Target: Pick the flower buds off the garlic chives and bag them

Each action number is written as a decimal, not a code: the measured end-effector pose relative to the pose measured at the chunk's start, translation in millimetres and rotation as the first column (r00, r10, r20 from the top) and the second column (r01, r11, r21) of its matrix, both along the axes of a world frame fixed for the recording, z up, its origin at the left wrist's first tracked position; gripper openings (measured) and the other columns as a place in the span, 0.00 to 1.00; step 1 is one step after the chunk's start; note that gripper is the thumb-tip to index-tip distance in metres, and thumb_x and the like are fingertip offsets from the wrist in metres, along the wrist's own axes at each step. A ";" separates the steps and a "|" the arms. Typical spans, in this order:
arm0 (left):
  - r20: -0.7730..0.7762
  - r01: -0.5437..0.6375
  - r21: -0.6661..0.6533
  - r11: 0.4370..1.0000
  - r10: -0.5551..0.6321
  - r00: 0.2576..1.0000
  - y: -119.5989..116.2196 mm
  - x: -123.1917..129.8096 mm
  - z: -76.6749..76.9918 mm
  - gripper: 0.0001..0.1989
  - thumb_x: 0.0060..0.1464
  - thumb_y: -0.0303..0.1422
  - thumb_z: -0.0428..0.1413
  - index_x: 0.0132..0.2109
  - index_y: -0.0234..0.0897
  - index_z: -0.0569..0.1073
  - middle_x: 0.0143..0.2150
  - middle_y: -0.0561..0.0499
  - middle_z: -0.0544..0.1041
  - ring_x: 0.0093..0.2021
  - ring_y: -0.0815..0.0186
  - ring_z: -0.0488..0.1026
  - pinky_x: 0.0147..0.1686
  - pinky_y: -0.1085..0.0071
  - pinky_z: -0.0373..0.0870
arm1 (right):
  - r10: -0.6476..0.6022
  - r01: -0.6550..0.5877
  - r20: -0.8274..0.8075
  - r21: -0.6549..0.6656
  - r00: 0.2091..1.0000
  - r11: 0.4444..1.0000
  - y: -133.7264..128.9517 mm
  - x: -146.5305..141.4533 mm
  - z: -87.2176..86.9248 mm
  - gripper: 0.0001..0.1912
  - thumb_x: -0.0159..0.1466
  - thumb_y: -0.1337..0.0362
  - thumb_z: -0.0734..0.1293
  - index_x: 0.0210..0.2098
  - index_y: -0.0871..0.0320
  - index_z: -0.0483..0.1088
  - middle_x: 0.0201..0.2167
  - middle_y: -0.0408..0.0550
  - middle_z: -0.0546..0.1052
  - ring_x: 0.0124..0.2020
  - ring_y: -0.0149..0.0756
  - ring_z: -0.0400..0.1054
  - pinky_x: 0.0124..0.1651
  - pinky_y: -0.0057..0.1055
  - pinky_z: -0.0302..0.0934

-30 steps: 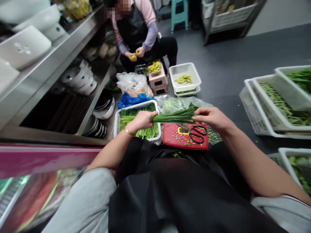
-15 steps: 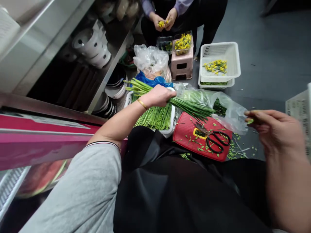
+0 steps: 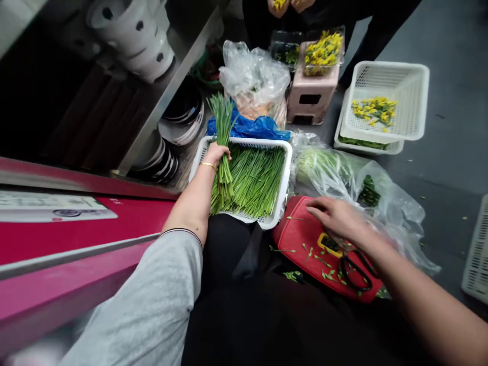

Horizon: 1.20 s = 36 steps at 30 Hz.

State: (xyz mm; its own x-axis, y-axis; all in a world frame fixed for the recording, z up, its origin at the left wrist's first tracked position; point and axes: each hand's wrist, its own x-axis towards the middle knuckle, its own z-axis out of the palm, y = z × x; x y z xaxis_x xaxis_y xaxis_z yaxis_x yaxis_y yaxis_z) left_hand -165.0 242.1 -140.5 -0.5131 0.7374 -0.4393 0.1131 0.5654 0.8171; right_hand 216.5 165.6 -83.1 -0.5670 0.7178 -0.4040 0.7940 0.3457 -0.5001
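Observation:
My left hand (image 3: 218, 154) is closed around a bunch of garlic chives (image 3: 221, 114), long green stems held over the left side of a white plastic basket (image 3: 288, 168). More chives (image 3: 257, 178) lie inside that basket. To the right, my right hand (image 3: 337, 217) hovers over a red bag (image 3: 297, 229), fingers loosely apart, with nothing visible in them. Black-handled scissors (image 3: 356, 272) lie on the bag, their blades partly hidden by my right forearm. Small green buds and stem bits are scattered around them.
Clear plastic bags (image 3: 328, 173) of greens lie beyond the red bag. Stacked white baskets (image 3: 415, 101) hold yellow flowers. A pink stool (image 3: 310, 96) bears a clear box of flowers. Another person's hands (image 3: 290, 6) show at the top. Shelving and stacked bowls (image 3: 183, 124) stand left.
My left hand has moved left and lowered the chives to the basket, their paler ends now toward me. My right hand came inward over the red bag; the small green piece no longer shows.

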 end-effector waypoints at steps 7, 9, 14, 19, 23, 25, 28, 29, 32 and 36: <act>0.078 0.000 -0.062 0.998 0.005 0.997 -3.2 -21.6 -56.4 0.16 0.27 0.19 0.53 0.28 0.38 0.61 0.13 0.60 0.63 0.15 0.67 0.67 0.20 0.72 0.67 | 0.378 -0.398 0.255 0.031 0.890 0.917 54.0 -171.7 -97.2 0.20 0.66 0.61 0.61 0.54 0.62 0.71 0.54 0.65 0.71 0.56 0.53 0.63 0.54 0.44 0.58; 0.120 0.019 -0.043 0.999 -0.014 0.993 -2.6 -26.3 -63.0 0.15 0.28 0.20 0.54 0.28 0.38 0.61 0.13 0.60 0.64 0.15 0.68 0.67 0.20 0.72 0.68 | 0.390 -0.405 0.261 0.006 0.883 0.914 60.7 -193.5 -125.9 0.18 0.65 0.62 0.62 0.51 0.64 0.73 0.53 0.67 0.71 0.57 0.56 0.62 0.54 0.49 0.56; 0.287 0.060 -0.010 0.998 -0.055 0.956 -2.2 -29.3 -72.3 0.15 0.29 0.21 0.55 0.29 0.37 0.62 0.14 0.59 0.66 0.17 0.67 0.69 0.23 0.69 0.71 | 0.431 -0.444 0.204 0.017 0.879 0.896 71.9 -187.1 -138.7 0.19 0.66 0.62 0.60 0.51 0.68 0.71 0.52 0.65 0.72 0.60 0.53 0.58 0.61 0.49 0.52; 0.452 0.100 0.007 0.995 -0.092 0.887 -5.0 -4.1 -77.2 0.12 0.32 0.21 0.55 0.28 0.35 0.64 0.16 0.56 0.69 0.19 0.67 0.71 0.29 0.64 0.75 | 0.189 -0.208 -0.210 -0.072 0.959 0.975 78.7 -90.3 -49.1 0.21 0.68 0.52 0.58 0.46 0.60 0.74 0.44 0.54 0.78 0.45 0.41 0.73 0.51 0.38 0.66; 0.482 0.162 -0.080 0.984 -0.104 0.870 -4.6 38.2 -83.7 0.12 0.32 0.19 0.54 0.28 0.35 0.65 0.15 0.56 0.68 0.19 0.68 0.70 0.31 0.62 0.76 | 0.006 -0.033 -0.072 -0.388 0.997 0.921 39.3 24.8 12.9 0.26 0.64 0.42 0.58 0.30 0.53 0.77 0.30 0.49 0.81 0.29 0.40 0.75 0.32 0.32 0.71; 0.473 0.189 -0.144 0.971 -0.100 0.875 -0.7 57.6 -87.0 0.11 0.32 0.18 0.53 0.27 0.35 0.64 0.14 0.56 0.67 0.18 0.68 0.70 0.31 0.62 0.76 | -0.018 0.042 0.053 -0.479 0.998 0.877 1.0 69.1 17.0 0.24 0.63 0.42 0.59 0.33 0.51 0.79 0.30 0.50 0.82 0.29 0.43 0.77 0.31 0.33 0.72; 0.485 0.231 -0.201 0.952 -0.108 0.868 10.1 76.9 -88.9 0.10 0.33 0.18 0.54 0.24 0.35 0.64 0.14 0.54 0.67 0.21 0.65 0.72 0.30 0.62 0.76 | -0.035 0.105 0.173 -0.415 0.984 0.904 -57.7 99.8 0.2 0.19 0.63 0.48 0.59 0.38 0.48 0.79 0.32 0.49 0.82 0.30 0.45 0.78 0.29 0.33 0.72; 0.488 0.242 -0.200 0.949 -0.118 0.865 14.1 80.4 -88.6 0.10 0.33 0.19 0.54 0.24 0.35 0.63 0.14 0.53 0.67 0.22 0.64 0.73 0.31 0.62 0.76 | -0.034 0.107 0.191 -0.387 0.981 0.916 -72.7 101.2 -7.0 0.19 0.63 0.50 0.59 0.39 0.48 0.79 0.33 0.49 0.82 0.31 0.45 0.78 0.30 0.34 0.73; 0.501 0.276 -0.188 0.943 -0.150 0.853 22.4 83.4 -88.3 0.10 0.33 0.19 0.54 0.24 0.35 0.63 0.15 0.53 0.68 0.24 0.62 0.74 0.31 0.61 0.76 | -0.023 0.090 0.198 -0.337 0.980 0.937 -97.6 91.2 -22.8 0.19 0.64 0.54 0.58 0.43 0.50 0.78 0.36 0.50 0.82 0.36 0.46 0.78 0.36 0.34 0.74; 0.397 0.327 -0.183 0.927 -0.234 0.887 16.4 76.1 -99.6 0.12 0.35 0.20 0.57 0.30 0.34 0.66 0.19 0.52 0.71 0.28 0.59 0.76 0.35 0.60 0.76 | -0.009 0.060 0.163 -0.313 0.987 0.948 -102.2 79.5 -30.2 0.20 0.65 0.56 0.56 0.47 0.53 0.76 0.42 0.52 0.81 0.39 0.44 0.78 0.40 0.34 0.73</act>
